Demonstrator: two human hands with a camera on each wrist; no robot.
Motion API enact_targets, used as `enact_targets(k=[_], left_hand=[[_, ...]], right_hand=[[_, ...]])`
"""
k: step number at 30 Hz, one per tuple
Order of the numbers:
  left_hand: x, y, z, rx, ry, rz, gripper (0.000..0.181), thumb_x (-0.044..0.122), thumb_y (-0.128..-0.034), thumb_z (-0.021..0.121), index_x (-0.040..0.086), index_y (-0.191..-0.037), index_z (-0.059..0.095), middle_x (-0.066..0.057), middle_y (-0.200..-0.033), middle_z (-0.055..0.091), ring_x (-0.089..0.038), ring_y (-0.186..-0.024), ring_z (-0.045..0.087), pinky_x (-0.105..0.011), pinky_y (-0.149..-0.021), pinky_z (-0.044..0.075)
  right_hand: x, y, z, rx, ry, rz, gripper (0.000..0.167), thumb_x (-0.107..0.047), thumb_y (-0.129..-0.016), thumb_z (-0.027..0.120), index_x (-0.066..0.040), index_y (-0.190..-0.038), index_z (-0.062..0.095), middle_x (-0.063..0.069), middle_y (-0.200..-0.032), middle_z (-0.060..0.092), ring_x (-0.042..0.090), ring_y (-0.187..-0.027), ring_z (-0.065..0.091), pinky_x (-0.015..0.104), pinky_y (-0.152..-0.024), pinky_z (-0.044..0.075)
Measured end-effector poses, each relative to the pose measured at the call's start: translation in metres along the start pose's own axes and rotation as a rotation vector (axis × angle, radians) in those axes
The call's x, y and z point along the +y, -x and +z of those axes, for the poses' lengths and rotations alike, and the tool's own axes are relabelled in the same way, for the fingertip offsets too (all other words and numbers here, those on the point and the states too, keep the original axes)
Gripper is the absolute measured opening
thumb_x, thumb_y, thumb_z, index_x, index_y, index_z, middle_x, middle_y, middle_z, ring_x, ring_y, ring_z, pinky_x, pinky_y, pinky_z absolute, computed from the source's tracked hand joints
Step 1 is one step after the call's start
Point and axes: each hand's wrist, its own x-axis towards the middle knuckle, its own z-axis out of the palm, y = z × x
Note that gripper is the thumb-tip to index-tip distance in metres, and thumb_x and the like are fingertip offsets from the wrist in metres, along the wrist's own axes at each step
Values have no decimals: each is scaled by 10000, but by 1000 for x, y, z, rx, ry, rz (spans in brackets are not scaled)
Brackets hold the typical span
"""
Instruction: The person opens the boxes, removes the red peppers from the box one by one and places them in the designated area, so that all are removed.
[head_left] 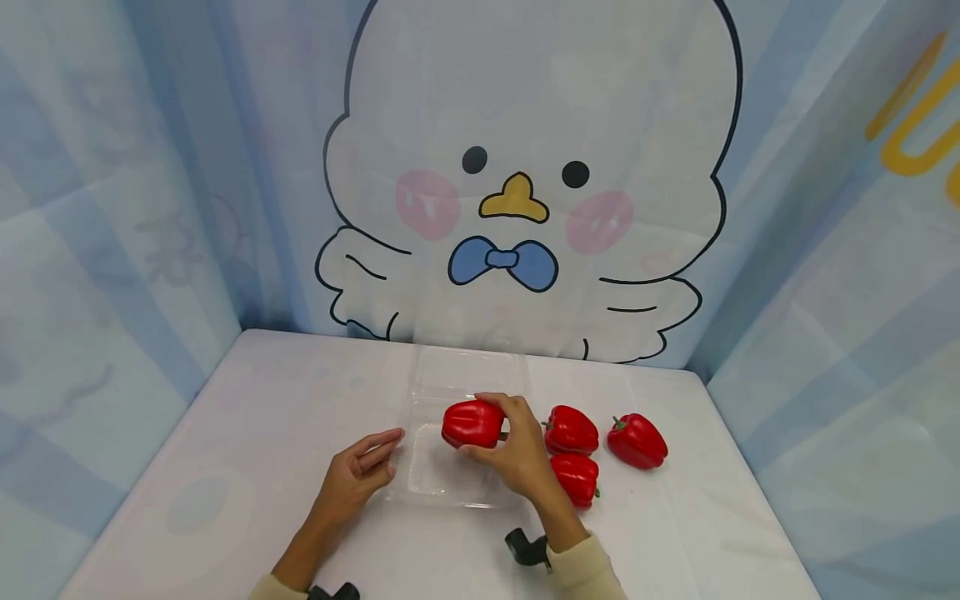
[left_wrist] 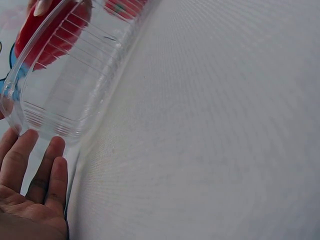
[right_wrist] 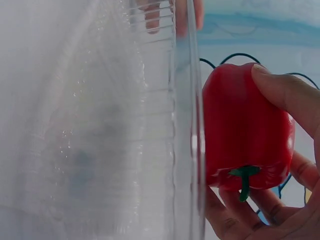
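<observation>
A red bell pepper (head_left: 471, 423) with a green stem is gripped between the thumb and fingers of my right hand (head_left: 517, 446). It is over a clear plastic clamshell box (head_left: 442, 492), whose lid (head_left: 468, 367) lies opened out toward the back. In the right wrist view the pepper (right_wrist: 240, 125) appears beside the box's rim (right_wrist: 197, 125), its stem toward the palm. My left hand (head_left: 366, 467) is at the box's left side, fingers extended. The left wrist view shows those fingertips (left_wrist: 59, 145) at the box wall (left_wrist: 60, 117); whether all of them touch it I cannot tell.
To the right of the box lie more red bell peppers: one behind (head_left: 572, 429), one in front (head_left: 576, 479) and one farther right (head_left: 637, 442). A white cloth covers the table (head_left: 247, 467). Printed curtains (head_left: 517, 325) stand at the back and both sides.
</observation>
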Motion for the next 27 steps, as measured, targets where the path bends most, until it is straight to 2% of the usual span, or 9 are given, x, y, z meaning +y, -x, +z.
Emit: enact_targets(k=[7, 16, 27], left_hand=[[-1, -1, 0, 3, 6, -8, 556, -67, -959, 697, -53, -1494, 545, -253, -1568, 537, 19, -1315, 620, -130, -1032, 517], [-2, -1, 0, 2, 18, -2, 568, -87, -954, 687, -69, -1499, 532, -273, -1571, 518, 9, -1309, 626, -143, -1019, 537], [-2, -1, 0, 5, 32, -1, 571, -103, -947, 682, -85, -1496, 526, -287, -1570, 512, -5, -1315, 628, -130, -1008, 534]], right_hand=[[1, 2, -7, 17, 0, 12, 794, -194, -748, 975, -306, -1441, 603, 64, -1374, 579, 291, -1313, 546, 484, -955, 640], [2, 3, -15, 47, -4, 1, 790, -174, -744, 972, -262, -1440, 608, 99, -1371, 584, 323, -1319, 545, 566, -988, 616], [3, 6, -25, 77, 28, 21, 815, -194, -742, 981, -278, -1459, 603, 77, -1389, 590, 314, -1318, 558, 525, -970, 631]])
